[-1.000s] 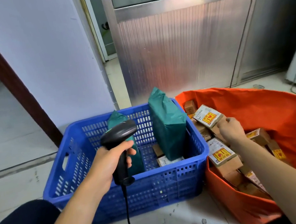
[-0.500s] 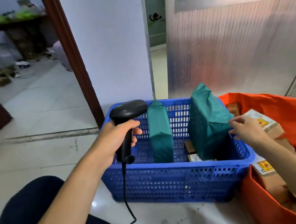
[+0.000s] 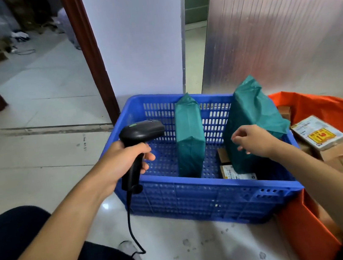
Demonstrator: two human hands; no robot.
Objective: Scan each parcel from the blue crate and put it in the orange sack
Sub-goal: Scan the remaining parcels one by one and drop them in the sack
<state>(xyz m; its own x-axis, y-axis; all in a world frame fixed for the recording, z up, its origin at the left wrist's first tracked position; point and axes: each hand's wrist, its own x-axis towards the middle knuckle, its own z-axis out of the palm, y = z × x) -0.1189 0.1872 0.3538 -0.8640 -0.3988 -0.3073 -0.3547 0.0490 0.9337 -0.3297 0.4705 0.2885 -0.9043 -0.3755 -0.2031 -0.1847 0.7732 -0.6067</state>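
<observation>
**Scanner up, free hand over the crate**

Head view. The left hand (image 3: pixel 124 162) is gripping the handle of a black handheld barcode scanner (image 3: pixel 140 131), fingers wrapped round it. The scanner's head is pointing right, over the near-left corner of the blue slotted plastic crate (image 3: pixel 196 185). Its black cable (image 3: pixel 130 222) is hanging down to the pale tiled floor (image 3: pixel 46 148).

The right hand (image 3: pixel 254 140) is hovering over the crate's right half with fingers loosely bent, grasping nothing. It is showing in front of the taller teal plastic-wrapped parcel (image 3: pixel 254 108); contact cannot be told.

That parcel is standing upright against the crate's right wall. A second, narrower teal plastic-wrapped parcel (image 3: pixel 189 136) is standing upright mid-crate, between the two hands and apart from both. A small brown cardboard box with a white label (image 3: pixel 235 171) is lying on the crate floor below the right hand; its print is too small to read.

The orange fabric sack (image 3: pixel 329 106) is sitting just beside the crate on the right, behind the right forearm. Inside it, a brown carton with a white label and a yellow-and-red sticker (image 3: pixel 320 137) is lying on top of other cartons; the writing is not legible.
</observation>
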